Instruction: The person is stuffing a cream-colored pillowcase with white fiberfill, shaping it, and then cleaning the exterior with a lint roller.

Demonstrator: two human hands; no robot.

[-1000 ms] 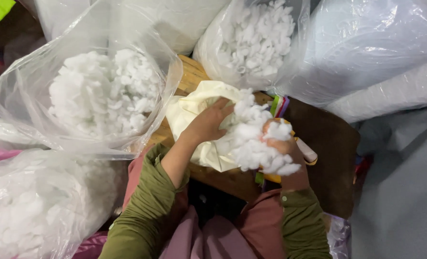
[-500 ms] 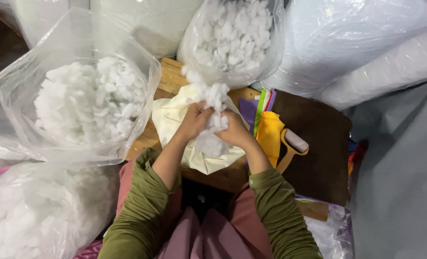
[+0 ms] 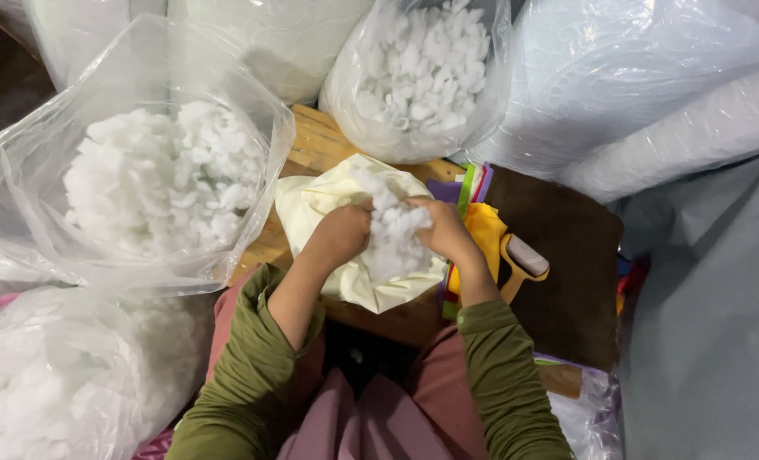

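Note:
A pale yellow fabric cover [image 3: 320,204] lies on a small wooden table [image 3: 311,140] in front of me. A clump of white fluffy stuffing [image 3: 392,234] sits at the cover's middle. My left hand [image 3: 339,232] grips the stuffing from the left, fingers closed around it. My right hand [image 3: 442,226] holds the same clump from the right, pressing it against the cover. Both arms wear olive green sleeves.
Clear plastic bags of white stuffing surround me: one at left [image 3: 154,175], one at lower left [image 3: 64,375], one behind the table [image 3: 418,77]. A stack of coloured fabric pieces [image 3: 475,200] and a yellow tool with a handle [image 3: 516,260] lie right of the cover. Large wrapped white rolls [image 3: 644,94] fill the right.
The loose stuffing held up at the right a second ago has been brought to the cover's middle. Both hands have closed together on it and it looks more compact.

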